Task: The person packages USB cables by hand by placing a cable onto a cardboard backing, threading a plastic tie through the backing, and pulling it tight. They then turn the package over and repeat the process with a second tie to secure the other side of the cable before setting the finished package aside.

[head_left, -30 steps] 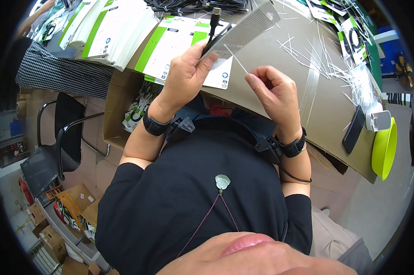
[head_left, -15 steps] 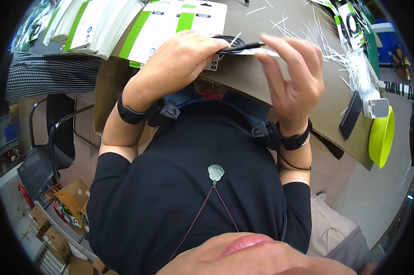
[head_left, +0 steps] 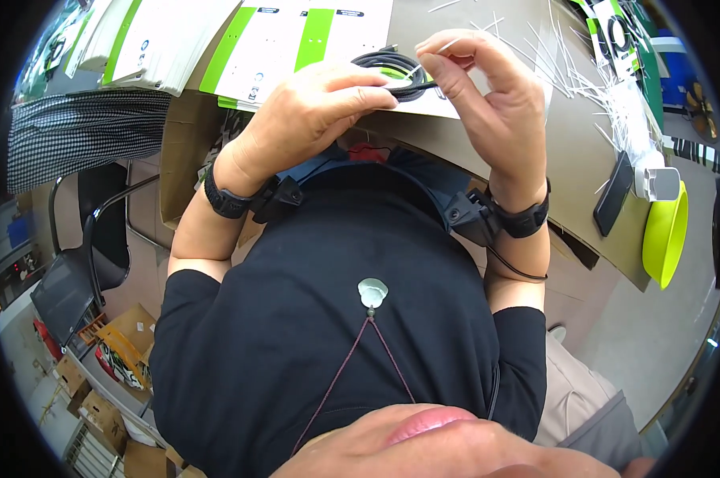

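Note:
A coiled black cable (head_left: pixel 411 93) hangs over the near edge of the table, in front of some white and green cards (head_left: pixel 316 38). My left hand (head_left: pixel 304 107) grips the coil's left side, thumb and fingers closed on it. A thin white tie (head_left: pixel 415 71) crosses the coil's right part. Beside it, my right hand (head_left: pixel 499 95) pinches the tie's upper end between thumb and forefinger. The other fingers of that hand are curled, and a short black stretch of cable runs toward its thumb.
Loose white ties (head_left: pixel 571 76) lie scattered at the right of the table. A black phone (head_left: pixel 613 195), a yellow-green bowl (head_left: pixel 666 235) and packaged cables (head_left: pixel 615 36) are farther right. Stacked cards (head_left: pixel 164 52) stand at the far left. A black chair (head_left: pixel 105 223) is on the left.
My right hand has gone from spread fingers near the cable's end to a pinch on the white tie. The coil has turned and shows more openly; my left hand still grips it.

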Tool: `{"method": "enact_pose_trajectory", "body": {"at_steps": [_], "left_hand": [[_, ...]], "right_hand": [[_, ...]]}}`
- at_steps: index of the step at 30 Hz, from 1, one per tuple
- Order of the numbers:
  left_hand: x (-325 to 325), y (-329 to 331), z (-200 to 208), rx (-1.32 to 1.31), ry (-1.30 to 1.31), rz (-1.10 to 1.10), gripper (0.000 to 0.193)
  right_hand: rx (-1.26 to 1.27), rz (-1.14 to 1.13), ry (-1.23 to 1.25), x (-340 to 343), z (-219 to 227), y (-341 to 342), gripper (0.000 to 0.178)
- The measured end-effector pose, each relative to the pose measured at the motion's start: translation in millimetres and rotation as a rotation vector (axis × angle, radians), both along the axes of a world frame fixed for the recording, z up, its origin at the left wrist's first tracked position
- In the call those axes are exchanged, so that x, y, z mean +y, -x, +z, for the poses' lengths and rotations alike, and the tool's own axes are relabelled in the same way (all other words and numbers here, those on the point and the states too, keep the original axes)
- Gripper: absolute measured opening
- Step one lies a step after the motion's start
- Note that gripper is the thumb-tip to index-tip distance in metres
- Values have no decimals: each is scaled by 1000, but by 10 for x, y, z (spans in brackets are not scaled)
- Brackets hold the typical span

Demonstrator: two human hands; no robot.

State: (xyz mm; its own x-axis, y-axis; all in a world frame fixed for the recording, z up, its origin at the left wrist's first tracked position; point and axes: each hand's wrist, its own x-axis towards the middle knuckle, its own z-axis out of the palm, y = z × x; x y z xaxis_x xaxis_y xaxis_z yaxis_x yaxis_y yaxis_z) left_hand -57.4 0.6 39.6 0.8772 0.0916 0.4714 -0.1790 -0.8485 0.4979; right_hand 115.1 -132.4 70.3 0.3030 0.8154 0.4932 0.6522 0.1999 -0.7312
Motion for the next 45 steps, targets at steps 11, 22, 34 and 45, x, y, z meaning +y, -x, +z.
{"method": "enact_pose_trajectory", "body": {"at_steps": [11,22,34,45], "left_hand": [[65,23,-158,-71,91,-2,29],[72,46,-143,23,112,-37,30],[44,31,-145,-9,-44,-41,30],[63,49,-163,-25,-50,-46,24]], "right_hand": [[614,343,95,56,-116,-68,13],[221,182,20,61,-306,-5,18],[248,155,-12,50,-392,0,18],[215,154,-43,49,-422,23,18]]}}
